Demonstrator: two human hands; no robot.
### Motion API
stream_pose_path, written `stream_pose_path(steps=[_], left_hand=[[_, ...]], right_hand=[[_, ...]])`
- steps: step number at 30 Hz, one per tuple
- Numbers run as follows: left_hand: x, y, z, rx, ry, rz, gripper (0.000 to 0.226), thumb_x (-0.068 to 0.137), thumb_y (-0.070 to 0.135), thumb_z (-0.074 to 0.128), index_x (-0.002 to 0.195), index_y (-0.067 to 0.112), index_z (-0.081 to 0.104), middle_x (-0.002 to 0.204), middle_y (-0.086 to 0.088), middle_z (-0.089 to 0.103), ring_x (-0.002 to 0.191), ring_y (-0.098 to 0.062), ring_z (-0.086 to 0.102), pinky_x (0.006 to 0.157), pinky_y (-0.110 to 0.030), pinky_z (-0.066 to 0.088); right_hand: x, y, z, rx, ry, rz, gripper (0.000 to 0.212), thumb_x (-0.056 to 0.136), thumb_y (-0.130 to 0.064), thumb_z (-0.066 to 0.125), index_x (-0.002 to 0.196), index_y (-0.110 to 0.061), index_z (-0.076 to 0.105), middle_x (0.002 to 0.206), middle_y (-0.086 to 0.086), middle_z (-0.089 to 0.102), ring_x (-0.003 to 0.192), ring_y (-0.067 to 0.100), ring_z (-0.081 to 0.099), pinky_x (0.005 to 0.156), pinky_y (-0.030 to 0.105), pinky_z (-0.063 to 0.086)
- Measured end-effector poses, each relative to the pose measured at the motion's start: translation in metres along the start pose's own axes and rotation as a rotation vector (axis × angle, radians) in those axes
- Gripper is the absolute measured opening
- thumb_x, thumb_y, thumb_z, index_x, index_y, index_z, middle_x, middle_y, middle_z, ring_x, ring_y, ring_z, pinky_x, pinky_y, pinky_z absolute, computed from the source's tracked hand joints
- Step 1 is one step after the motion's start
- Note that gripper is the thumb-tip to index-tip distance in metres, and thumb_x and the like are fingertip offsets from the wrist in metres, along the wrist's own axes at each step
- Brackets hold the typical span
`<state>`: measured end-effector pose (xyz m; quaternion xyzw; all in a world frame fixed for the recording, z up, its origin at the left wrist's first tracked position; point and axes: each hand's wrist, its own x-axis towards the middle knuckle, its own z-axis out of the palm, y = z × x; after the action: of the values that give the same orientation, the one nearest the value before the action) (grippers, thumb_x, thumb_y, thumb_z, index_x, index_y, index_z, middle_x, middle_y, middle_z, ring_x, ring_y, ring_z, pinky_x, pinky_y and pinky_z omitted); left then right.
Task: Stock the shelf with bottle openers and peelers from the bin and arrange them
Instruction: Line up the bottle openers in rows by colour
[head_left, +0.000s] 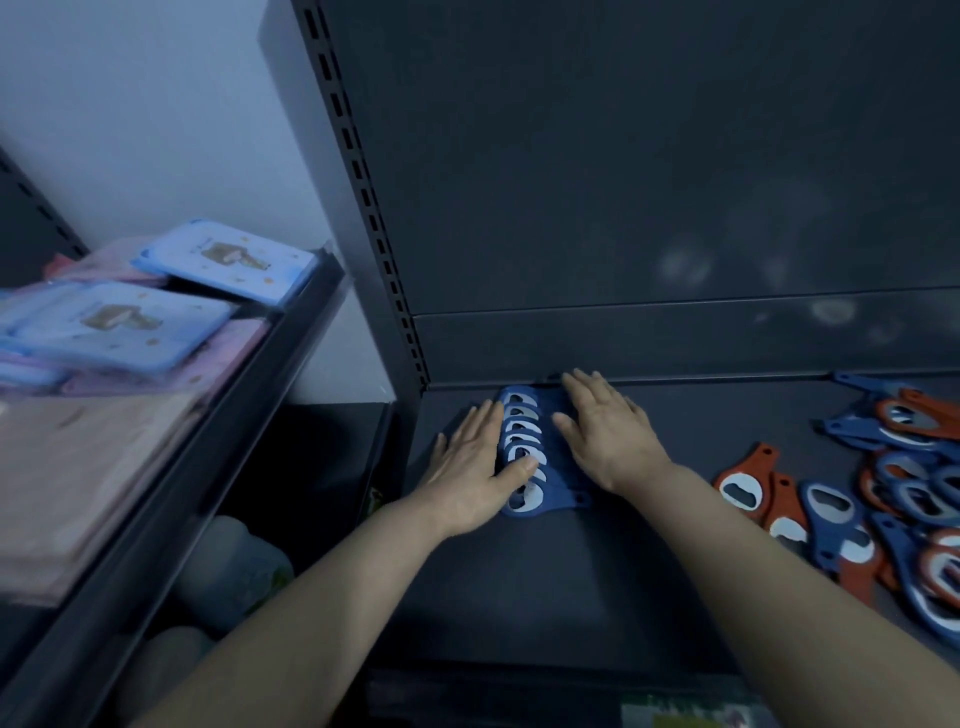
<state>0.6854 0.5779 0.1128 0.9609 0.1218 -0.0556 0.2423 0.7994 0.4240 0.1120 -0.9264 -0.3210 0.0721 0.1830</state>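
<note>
A: At back-left corner of the shelf (597, 571): row of blue bottle openers (522, 434), overlapped like shingles, metal mouths to the left, handles to the right. Far end sits close to the back panel (623, 156); touching or not, can't tell
B: hands?
A: left hand (472, 467) lies flat against the row's left edge, fingers straight, thumb across the nearer openers. right hand (608, 436) flat on top of the handles, palm down, fingertips near the back panel
B: grip state?
A: both grips apart, fingers extended, nothing clamped. flat contact only
B: rest of the stock?
A: loose pile (893, 499) of orange and blue openers on the right side of the same shelf, well apart from the row, jumbled and overlapping. one orange opener (743, 483) at the pile's left edge, nearest the right forearm. a few blue pieces at the pile's far end by the back panel; openers or peelers, can't tell
B: surroundings?
A: slotted upright (358, 182) just left of the row. beyond it a neighbouring shelf (249, 395) carrying blue packs (228, 257) and pinkish flat packs (83, 467), all blurred. pale rounded items below it, can't identify
</note>
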Motion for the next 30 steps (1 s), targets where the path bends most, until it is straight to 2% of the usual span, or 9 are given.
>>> stream_pose_path(steps=[3,7,14,19,22,24,26,28,30], left_hand=[[-0.018,-0.005,0.003,0.160,-0.054,0.066,0.074,0.098,0.053,0.031,0.152,0.027,-0.012,0.159,0.011,-0.019,0.144,-0.005,-0.021,0.120,-0.048,-0.005],[-0.027,-0.003,0.013,0.280,-0.084,0.078,0.070,0.100,0.053,0.023,0.152,0.026,-0.014,0.158,0.010,-0.023,0.143,-0.006,-0.026,0.119,-0.050,-0.008],[-0.022,0.003,0.016,0.313,-0.087,0.028,0.067,0.101,0.049,0.021,0.152,0.024,-0.014,0.158,0.011,-0.023,0.143,-0.008,-0.025,0.118,-0.052,-0.009],[-0.019,0.008,0.016,0.225,-0.043,0.025,0.067,0.101,0.049,0.024,0.153,0.024,-0.010,0.159,0.011,-0.020,0.144,-0.006,-0.023,0.119,-0.050,-0.008],[-0.014,0.025,0.016,0.194,0.039,0.122,0.061,0.102,0.043,0.028,0.154,0.023,0.002,0.161,0.009,-0.004,0.147,-0.007,-0.010,0.121,-0.044,0.000],[-0.006,0.043,0.017,0.203,0.127,0.201,0.052,0.103,0.037,0.034,0.151,0.021,0.024,0.159,0.005,0.021,0.147,-0.013,0.013,0.119,-0.038,0.016],[0.001,0.065,0.020,0.195,0.203,0.249,0.040,0.101,0.032,0.041,0.140,0.022,0.046,0.144,0.005,0.045,0.134,-0.017,0.034,0.110,-0.035,0.031],[0.006,0.091,0.027,0.179,0.222,0.281,0.031,0.099,0.029,0.047,0.127,0.023,0.057,0.127,0.005,0.058,0.122,-0.018,0.044,0.100,-0.033,0.039],[0.009,0.119,0.037,0.149,0.199,0.302,0.022,0.096,0.028,0.052,0.115,0.026,0.063,0.113,0.007,0.063,0.112,-0.016,0.051,0.091,-0.030,0.044]], right_hand=[[-0.027,-0.001,0.000,-0.032,-0.051,-0.068,0.065,0.100,-0.049,0.029,0.154,-0.021,0.005,0.161,-0.007,-0.004,0.147,0.010,-0.012,0.120,0.039,-0.001],[-0.054,-0.001,0.008,-0.218,-0.162,-0.110,0.070,0.098,-0.057,0.018,0.152,-0.023,-0.010,0.158,-0.008,-0.019,0.143,0.010,-0.025,0.119,0.040,-0.011],[-0.047,0.002,0.012,-0.266,-0.207,-0.106,0.066,0.099,-0.055,0.014,0.152,-0.025,-0.011,0.158,-0.010,-0.020,0.143,0.010,-0.023,0.118,0.041,-0.010],[-0.045,-0.001,0.005,-0.247,-0.193,-0.112,0.064,0.099,-0.054,0.016,0.153,-0.027,-0.005,0.158,-0.010,-0.017,0.145,0.011,-0.020,0.119,0.042,-0.008],[-0.056,0.000,-0.004,-0.185,-0.096,-0.118,0.057,0.102,-0.044,0.026,0.154,-0.026,0.011,0.161,-0.008,-0.001,0.148,0.013,-0.005,0.119,0.040,0.003],[-0.068,0.010,-0.011,-0.180,0.018,-0.100,0.047,0.101,-0.033,0.036,0.148,-0.026,0.032,0.157,-0.004,0.023,0.144,0.019,0.022,0.114,0.039,0.021],[-0.082,0.026,-0.023,-0.214,0.102,-0.058,0.039,0.098,-0.023,0.041,0.136,-0.030,0.049,0.142,-0.005,0.048,0.127,0.022,0.046,0.100,0.037,0.036],[-0.098,0.047,-0.037,-0.249,0.140,-0.005,0.037,0.094,-0.018,0.045,0.126,-0.032,0.058,0.123,-0.004,0.061,0.114,0.023,0.054,0.090,0.035,0.041],[-0.115,0.071,-0.053,-0.292,0.173,0.075,0.034,0.090,-0.019,0.050,0.117,-0.035,0.062,0.113,-0.005,0.064,0.109,0.023,0.057,0.083,0.032,0.042]])
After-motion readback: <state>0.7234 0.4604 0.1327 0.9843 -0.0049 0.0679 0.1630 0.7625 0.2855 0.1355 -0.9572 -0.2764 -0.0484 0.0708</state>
